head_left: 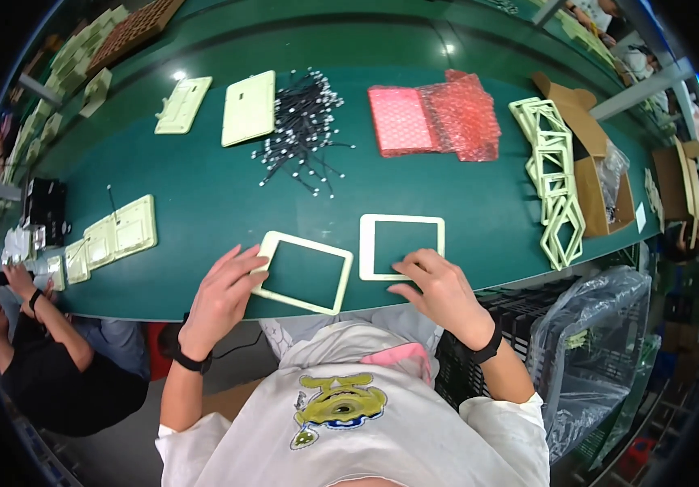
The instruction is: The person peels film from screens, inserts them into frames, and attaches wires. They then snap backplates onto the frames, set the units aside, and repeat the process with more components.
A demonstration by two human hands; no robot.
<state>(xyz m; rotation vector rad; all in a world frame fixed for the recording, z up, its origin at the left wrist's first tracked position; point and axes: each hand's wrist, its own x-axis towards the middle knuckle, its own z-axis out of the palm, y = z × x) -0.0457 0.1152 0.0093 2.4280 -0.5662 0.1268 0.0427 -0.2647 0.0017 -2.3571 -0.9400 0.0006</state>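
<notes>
A pale cream plastic frame [345,280] with a large rectangular opening lies askew near the table's front edge. My left hand [224,296] grips its left side, fingers over the rim and thumb close to the lower corner. To its right sits a second, whiter frame [367,247], lying square to the edge. Over its lower bar hovers my right hand [443,294], index finger and thumb apart on either side of the bar. Whether the right fingertips touch the bar is hard to tell.
Farther back on the green table [203,174] are pale panels [250,109], black cables [305,122] and red bubble wrap [439,118]. Stacked frames [556,178] stand right beside an open carton [601,183]. Assembled panels [122,231] lie left, near a co-worker [65,365]. Black crates [520,312] stand right.
</notes>
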